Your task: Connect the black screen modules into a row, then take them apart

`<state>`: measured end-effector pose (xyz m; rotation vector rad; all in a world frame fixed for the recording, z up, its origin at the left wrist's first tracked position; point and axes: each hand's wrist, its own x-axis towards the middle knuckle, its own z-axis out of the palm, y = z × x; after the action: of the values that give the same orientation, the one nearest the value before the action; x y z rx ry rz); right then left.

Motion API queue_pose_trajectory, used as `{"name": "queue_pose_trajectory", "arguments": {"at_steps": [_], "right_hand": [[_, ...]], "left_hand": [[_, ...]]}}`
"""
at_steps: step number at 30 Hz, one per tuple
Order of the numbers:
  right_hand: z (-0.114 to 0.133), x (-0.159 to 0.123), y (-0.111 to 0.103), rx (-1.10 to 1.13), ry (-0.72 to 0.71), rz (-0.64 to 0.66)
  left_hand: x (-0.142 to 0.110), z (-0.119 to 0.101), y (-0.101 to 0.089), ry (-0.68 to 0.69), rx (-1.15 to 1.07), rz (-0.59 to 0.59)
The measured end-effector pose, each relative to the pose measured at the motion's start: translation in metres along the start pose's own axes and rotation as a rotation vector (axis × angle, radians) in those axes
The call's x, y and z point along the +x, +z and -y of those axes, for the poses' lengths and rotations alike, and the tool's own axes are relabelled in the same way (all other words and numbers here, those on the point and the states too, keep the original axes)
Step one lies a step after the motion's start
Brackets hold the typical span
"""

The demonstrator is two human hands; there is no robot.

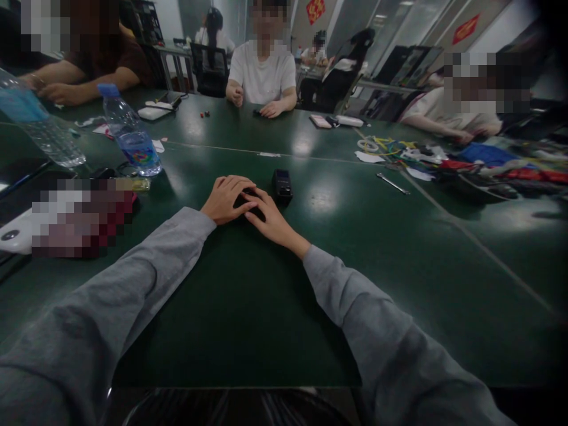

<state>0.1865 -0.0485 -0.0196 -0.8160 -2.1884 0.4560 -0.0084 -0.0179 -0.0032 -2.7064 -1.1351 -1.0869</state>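
My left hand [227, 200] and my right hand [271, 220] meet over the dark green table [239, 307], their fingers bent and their fingertips touching or overlapping. Between the palms shows something dark; whether it is a small black object or only shadow, I cannot make out. Just beyond my right hand's fingers, a small black box-shaped device [283, 184] stands on the table, apart from both hands. Long grey sleeves cover both my forearms.
Two water bottles [133, 139] stand at the left, near a blurred dark red item [110, 216] and a white device [18, 232]. At the right lie a wrench [393, 184] and a heap of cables and cloth [483, 163]. Several people sit around the table.
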Motion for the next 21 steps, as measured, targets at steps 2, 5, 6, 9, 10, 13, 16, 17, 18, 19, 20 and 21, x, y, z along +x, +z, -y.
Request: {"name": "queue_pose_trajectory", "arguments": {"at_steps": [2,5,6,9,10,13,16,17,18,19,20,21], "right_hand": [[-0.001,0.000,-0.002,0.072,-0.008,-0.020],[0.000,0.002,-0.003,0.130,0.007,-0.021],[0.000,0.002,-0.004,0.137,0.017,-0.021],[0.000,0.002,-0.004,0.150,0.031,-0.018],[0.000,0.002,-0.004,0.156,0.025,-0.020],[0.000,0.001,-0.005,0.182,0.007,-0.042],[0.003,0.001,-0.006,0.203,0.020,-0.058],[0.005,0.001,-0.007,0.203,0.031,-0.055],[0.006,0.001,-0.008,0.199,0.042,-0.049],[0.007,0.001,-0.008,0.194,0.055,-0.045],[0.008,0.001,-0.009,0.187,0.070,-0.045],[0.008,0.001,-0.009,0.180,0.087,-0.052]], "left_hand": [[0.000,0.000,0.001,0.018,0.018,0.028],[0.001,0.000,0.002,0.008,0.018,0.035],[0.001,0.000,0.002,0.007,0.014,0.039],[0.001,0.000,0.001,0.008,-0.002,0.043],[0.002,0.000,0.001,0.008,-0.010,0.043],[0.002,0.001,0.001,0.014,-0.051,0.043],[0.003,0.003,0.002,0.008,-0.106,0.021],[0.003,0.003,0.002,-0.003,-0.125,0.007],[0.003,0.004,0.002,-0.017,-0.145,-0.007],[0.004,0.006,0.003,-0.038,-0.166,-0.023],[0.004,0.008,0.003,-0.067,-0.190,-0.043],[0.004,0.011,0.005,-0.107,-0.217,-0.067]]}}
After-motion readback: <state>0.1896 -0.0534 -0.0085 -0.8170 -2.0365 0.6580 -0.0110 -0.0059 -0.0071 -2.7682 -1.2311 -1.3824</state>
